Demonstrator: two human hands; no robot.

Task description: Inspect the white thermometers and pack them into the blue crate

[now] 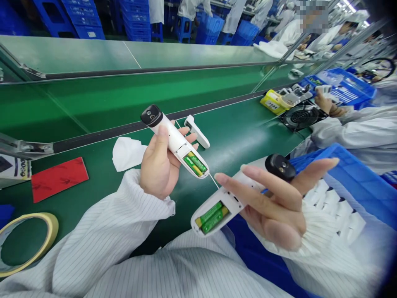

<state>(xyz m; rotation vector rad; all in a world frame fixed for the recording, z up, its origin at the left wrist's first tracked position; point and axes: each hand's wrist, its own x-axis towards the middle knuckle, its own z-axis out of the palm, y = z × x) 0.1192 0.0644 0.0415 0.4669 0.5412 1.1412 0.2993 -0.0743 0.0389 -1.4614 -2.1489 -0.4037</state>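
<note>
Head view: L hand (161,165) grips the 1st white gadget (176,140), thumb on top, other fingers curled round under it. It's mid-scene, up over the table. Its long side runs on a slant: black end to the far L, batt. end to the near R. The batt. slot is open & faces up, w/ green batts. (195,162) in it.

R hand (279,207) holds the 2nd white gadget (231,203), nearer & more to the R. This one slants the other way: black end far R, batt. end near L. Its slot is open too, w/ green batts. inside. Some fingers lie across it; one sticks out to the far R. Can't tell where the thumb presses.

The table (235,132) is green & a bit shiny. A loose white part (198,133) lies just past the L hand. To the L: a white wrap (127,154), a red sheet (60,180) & a tape roll (51,231). To the R: a blue bin (356,174) w/ white pcs. (338,207). Far R: a black fan (300,116), a yellow box (274,102) & a co-worker's hand (324,102). Way back: another green bench (93,51), blue crates (136,18) & ppl in white coats.
</note>
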